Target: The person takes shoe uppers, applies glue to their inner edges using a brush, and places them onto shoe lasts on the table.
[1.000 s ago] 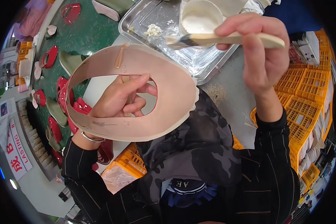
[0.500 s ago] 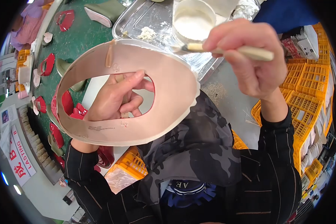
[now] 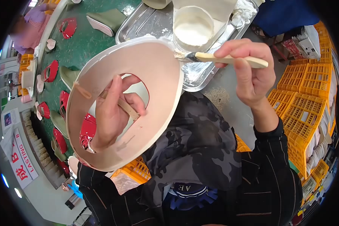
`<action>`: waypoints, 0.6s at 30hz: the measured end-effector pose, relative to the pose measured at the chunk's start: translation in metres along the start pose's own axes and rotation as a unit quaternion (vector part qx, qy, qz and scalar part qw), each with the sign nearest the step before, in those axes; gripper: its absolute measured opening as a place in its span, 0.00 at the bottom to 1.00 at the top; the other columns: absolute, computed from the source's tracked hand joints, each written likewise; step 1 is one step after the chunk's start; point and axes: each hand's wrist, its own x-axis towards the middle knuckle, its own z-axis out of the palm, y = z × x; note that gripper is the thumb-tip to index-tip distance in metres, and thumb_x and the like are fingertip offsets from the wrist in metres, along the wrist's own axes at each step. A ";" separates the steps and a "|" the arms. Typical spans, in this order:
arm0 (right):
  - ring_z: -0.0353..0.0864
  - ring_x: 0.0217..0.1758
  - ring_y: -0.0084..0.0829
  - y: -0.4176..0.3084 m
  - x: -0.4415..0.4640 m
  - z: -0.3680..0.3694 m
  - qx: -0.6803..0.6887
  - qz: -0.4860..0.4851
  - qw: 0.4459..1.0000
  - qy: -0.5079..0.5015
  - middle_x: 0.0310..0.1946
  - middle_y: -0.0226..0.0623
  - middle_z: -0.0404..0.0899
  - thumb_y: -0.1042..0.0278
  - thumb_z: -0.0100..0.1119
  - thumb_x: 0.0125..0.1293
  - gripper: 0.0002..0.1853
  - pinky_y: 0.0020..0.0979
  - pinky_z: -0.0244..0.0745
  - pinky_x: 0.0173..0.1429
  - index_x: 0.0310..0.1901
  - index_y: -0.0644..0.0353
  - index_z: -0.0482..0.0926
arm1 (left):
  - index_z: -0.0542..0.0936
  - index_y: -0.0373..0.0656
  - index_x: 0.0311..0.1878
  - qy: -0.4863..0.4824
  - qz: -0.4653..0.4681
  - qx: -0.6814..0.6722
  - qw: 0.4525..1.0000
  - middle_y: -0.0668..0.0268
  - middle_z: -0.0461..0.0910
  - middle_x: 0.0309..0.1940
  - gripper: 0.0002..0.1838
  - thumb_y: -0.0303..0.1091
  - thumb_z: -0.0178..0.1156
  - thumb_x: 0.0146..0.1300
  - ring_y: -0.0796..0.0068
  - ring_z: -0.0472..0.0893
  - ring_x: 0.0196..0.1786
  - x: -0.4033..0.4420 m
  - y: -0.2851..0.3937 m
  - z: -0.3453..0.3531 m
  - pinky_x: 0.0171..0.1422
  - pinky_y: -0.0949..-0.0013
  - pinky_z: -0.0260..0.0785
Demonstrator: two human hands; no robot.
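My left hand (image 3: pixel 115 113) reaches through the opening of a shoe upper (image 3: pixel 160 81), its fingers closed on a strap (image 3: pixel 129 109) at the opening's edge. The upper's beige-pink lining faces me, and a white coating lies along its rim. In my right hand (image 3: pixel 254 71) is a brush (image 3: pixel 229 60) with a pale wooden handle. Its white-smeared bristles touch or nearly touch the upper's right rim. Just beyond the brush stands a cup (image 3: pixel 192 41) of creamy white liquid in a metal tray (image 3: pixel 192 86).
Red shoe uppers (image 3: pixel 67 28) and olive green boot-shaped pieces (image 3: pixel 107 23) lie on the green table (image 3: pixel 88 43) at left. Orange crates (image 3: pixel 293 109) are stacked at right. Crumpled white material (image 3: pixel 245 15) sits on the tray's far edge. Another person (image 3: pixel 32 28) is at upper left.
The upper has turned anticlockwise in my left hand, its tab moving from the top to the left side. My right hand has shifted down and left, bringing the bristles to the rim.
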 end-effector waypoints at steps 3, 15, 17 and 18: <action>0.77 0.30 0.28 -0.001 -0.005 0.003 0.010 0.009 1.000 0.015 0.37 0.51 0.76 0.72 0.42 0.70 0.07 0.25 0.76 0.36 0.44 0.67 0.64 | 0.68 0.38 0.54 -0.020 0.062 0.002 0.998 0.58 0.76 0.45 0.18 0.41 0.38 0.73 0.65 0.79 0.26 0.003 -0.006 0.000 0.28 0.68 0.75; 0.78 0.30 0.25 -0.026 0.055 0.007 0.108 0.101 0.956 0.254 0.30 0.51 0.78 0.71 0.47 0.67 0.07 0.26 0.76 0.37 0.35 0.66 0.71 | 0.65 0.40 0.57 -0.146 0.124 0.036 0.981 0.59 0.68 0.54 0.29 0.56 0.30 0.71 0.63 0.78 0.44 -0.002 -0.014 0.019 0.46 0.61 0.72; 0.78 0.30 0.25 -0.009 0.050 0.000 0.137 0.096 0.956 0.243 0.29 0.51 0.79 0.71 0.48 0.67 0.08 0.26 0.76 0.37 0.32 0.67 0.72 | 0.64 0.41 0.57 -0.163 0.125 0.046 0.978 0.62 0.68 0.54 0.31 0.60 0.31 0.69 0.64 0.77 0.46 -0.001 -0.012 0.018 0.48 0.61 0.72; 0.79 0.30 0.28 0.009 0.038 -0.005 0.101 0.039 0.976 0.190 0.33 0.53 0.77 0.72 0.42 0.69 0.08 0.26 0.77 0.36 0.39 0.68 0.67 | 0.64 0.41 0.58 -0.148 0.135 0.034 0.979 0.61 0.67 0.54 0.32 0.60 0.31 0.68 0.64 0.77 0.47 -0.001 -0.013 0.019 0.49 0.61 0.71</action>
